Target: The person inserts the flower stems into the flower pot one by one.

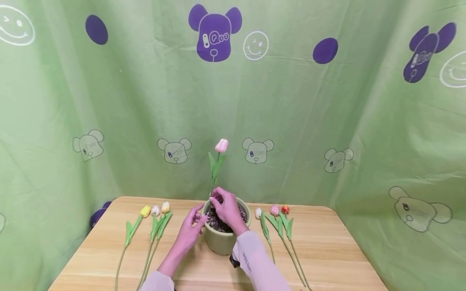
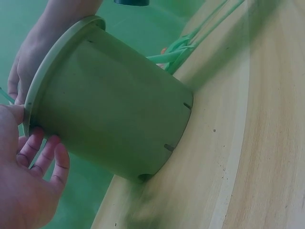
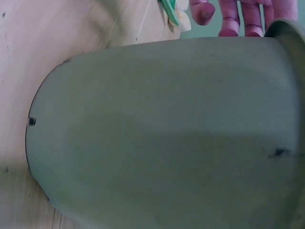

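A green flower pot point(image 1: 218, 242) filled with dark soil point(image 1: 214, 221) stands at the middle of the table. My right hand point(image 1: 227, 208) reaches over the pot and pinches the stem of a pink tulip point(image 1: 221, 146). The tulip stands nearly upright at the far left side of the pot, its lower stem hidden behind the fingers. At the left rim, my left hand point(image 1: 191, 227) holds the pot; the left wrist view shows the thumb point(image 2: 14, 113) at the rim and the fingers point(image 2: 45, 155) curled against the outside wall. The pot wall point(image 3: 162, 129) fills most of the right wrist view.
On the wooden table point(image 1: 320, 258), a yellow tulip point(image 1: 145, 211), a pale pink tulip point(image 1: 155, 209) and a cream tulip point(image 1: 166, 207) lie left. A white tulip point(image 1: 258, 213), a pink tulip point(image 1: 274, 209) and a red tulip point(image 1: 285, 209) lie right. A green curtain point(image 1: 291, 109) surrounds the table.
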Demonstrator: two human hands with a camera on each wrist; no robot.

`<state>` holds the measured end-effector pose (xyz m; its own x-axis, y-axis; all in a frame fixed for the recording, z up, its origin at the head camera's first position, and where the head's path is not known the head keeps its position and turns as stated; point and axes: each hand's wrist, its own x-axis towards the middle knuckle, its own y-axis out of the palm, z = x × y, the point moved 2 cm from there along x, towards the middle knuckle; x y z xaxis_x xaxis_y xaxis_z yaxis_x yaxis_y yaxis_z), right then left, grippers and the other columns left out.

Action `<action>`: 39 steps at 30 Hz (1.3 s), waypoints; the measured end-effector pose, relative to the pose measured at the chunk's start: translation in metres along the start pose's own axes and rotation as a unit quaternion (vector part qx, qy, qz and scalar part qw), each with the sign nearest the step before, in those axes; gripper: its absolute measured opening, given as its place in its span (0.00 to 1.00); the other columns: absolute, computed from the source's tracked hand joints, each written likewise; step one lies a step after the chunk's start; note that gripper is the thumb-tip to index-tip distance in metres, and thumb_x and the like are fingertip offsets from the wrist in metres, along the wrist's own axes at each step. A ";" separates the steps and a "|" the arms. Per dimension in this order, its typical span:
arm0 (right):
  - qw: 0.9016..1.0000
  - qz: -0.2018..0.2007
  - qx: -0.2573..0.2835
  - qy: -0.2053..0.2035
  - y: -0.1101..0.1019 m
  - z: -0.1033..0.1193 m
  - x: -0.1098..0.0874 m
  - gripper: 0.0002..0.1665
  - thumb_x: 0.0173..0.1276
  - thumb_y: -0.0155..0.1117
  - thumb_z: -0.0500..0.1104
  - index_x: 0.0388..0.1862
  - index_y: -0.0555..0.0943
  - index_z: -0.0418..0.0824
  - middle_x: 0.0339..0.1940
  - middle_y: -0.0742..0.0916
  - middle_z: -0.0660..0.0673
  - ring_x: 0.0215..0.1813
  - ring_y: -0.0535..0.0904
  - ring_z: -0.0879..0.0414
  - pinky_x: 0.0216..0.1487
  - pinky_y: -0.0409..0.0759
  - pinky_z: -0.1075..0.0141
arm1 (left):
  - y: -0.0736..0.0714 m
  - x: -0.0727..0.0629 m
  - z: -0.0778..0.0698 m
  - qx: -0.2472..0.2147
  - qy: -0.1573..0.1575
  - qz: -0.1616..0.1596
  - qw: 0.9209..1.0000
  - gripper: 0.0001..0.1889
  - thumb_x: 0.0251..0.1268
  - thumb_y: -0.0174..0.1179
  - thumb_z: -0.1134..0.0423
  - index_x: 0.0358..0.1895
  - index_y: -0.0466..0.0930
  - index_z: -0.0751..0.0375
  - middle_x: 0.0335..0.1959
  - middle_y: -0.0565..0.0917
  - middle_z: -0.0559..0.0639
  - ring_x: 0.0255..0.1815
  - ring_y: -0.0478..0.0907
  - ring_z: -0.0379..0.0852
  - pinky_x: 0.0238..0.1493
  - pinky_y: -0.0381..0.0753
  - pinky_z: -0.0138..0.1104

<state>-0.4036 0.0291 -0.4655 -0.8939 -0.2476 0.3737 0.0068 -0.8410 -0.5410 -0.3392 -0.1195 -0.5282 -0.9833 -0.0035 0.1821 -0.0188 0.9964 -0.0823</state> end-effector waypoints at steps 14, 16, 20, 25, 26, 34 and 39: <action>0.999 -0.017 0.036 -0.002 -0.001 -0.002 -0.001 0.08 0.74 0.67 0.40 0.49 0.84 0.43 0.41 0.88 0.48 0.43 0.83 0.58 0.49 0.85 0.67 | -0.002 -0.001 0.000 0.003 0.000 0.002 1.000 0.29 0.77 0.58 0.60 0.78 0.65 0.57 0.45 0.79 0.56 0.40 0.76 0.47 0.38 0.84 0.35; 0.999 -0.017 0.039 -0.001 -0.001 -0.002 0.000 0.08 0.74 0.66 0.40 0.50 0.84 0.43 0.41 0.88 0.48 0.43 0.83 0.58 0.49 0.86 0.66 | -0.002 0.000 0.000 0.003 0.003 0.004 1.000 0.29 0.77 0.59 0.59 0.78 0.64 0.57 0.45 0.79 0.55 0.39 0.76 0.47 0.38 0.84 0.35; 0.999 -0.016 0.031 -0.001 -0.001 0.000 0.000 0.09 0.74 0.66 0.39 0.51 0.83 0.42 0.41 0.88 0.48 0.44 0.82 0.57 0.50 0.85 0.65 | -0.002 0.002 0.001 -0.002 0.007 0.005 1.000 0.30 0.77 0.59 0.59 0.78 0.65 0.56 0.44 0.79 0.55 0.39 0.75 0.46 0.37 0.84 0.33; 1.000 -0.009 0.023 0.003 0.000 0.001 0.000 0.09 0.74 0.66 0.38 0.51 0.83 0.41 0.41 0.88 0.49 0.44 0.82 0.57 0.51 0.84 0.64 | -0.001 0.001 0.003 -0.006 0.008 0.002 1.000 0.30 0.76 0.60 0.58 0.77 0.65 0.58 0.44 0.79 0.55 0.39 0.76 0.45 0.37 0.84 0.34; 1.000 -0.009 0.023 0.003 0.001 0.000 -0.001 0.09 0.74 0.66 0.38 0.51 0.83 0.40 0.41 0.88 0.49 0.44 0.81 0.57 0.51 0.84 0.65 | -0.001 0.001 0.003 -0.008 0.008 0.001 1.000 0.30 0.76 0.60 0.58 0.77 0.65 0.58 0.44 0.79 0.56 0.39 0.76 0.45 0.37 0.84 0.34; 0.999 -0.020 0.025 0.011 0.000 0.000 -0.002 0.10 0.74 0.66 0.38 0.52 0.83 0.38 0.40 0.87 0.48 0.43 0.81 0.58 0.48 0.84 0.67 | 0.001 -0.002 0.000 -0.016 0.009 -0.009 1.000 0.29 0.76 0.60 0.59 0.76 0.67 0.58 0.45 0.80 0.57 0.39 0.75 0.44 0.35 0.83 0.34; 0.999 -0.026 0.022 0.012 0.000 0.000 -0.002 0.10 0.74 0.66 0.38 0.51 0.84 0.40 0.41 0.88 0.49 0.44 0.82 0.57 0.51 0.84 0.64 | 0.003 -0.003 0.001 -0.017 0.011 -0.011 1.000 0.29 0.77 0.59 0.61 0.76 0.65 0.61 0.46 0.80 0.59 0.39 0.75 0.44 0.34 0.83 0.34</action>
<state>-0.4020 0.0293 -0.4656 -0.9039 -0.1915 0.3824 -0.0214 -0.8727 -0.4878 -0.3368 -0.1168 -0.5299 -0.9783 -0.0248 0.2057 -0.0349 0.9984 -0.0455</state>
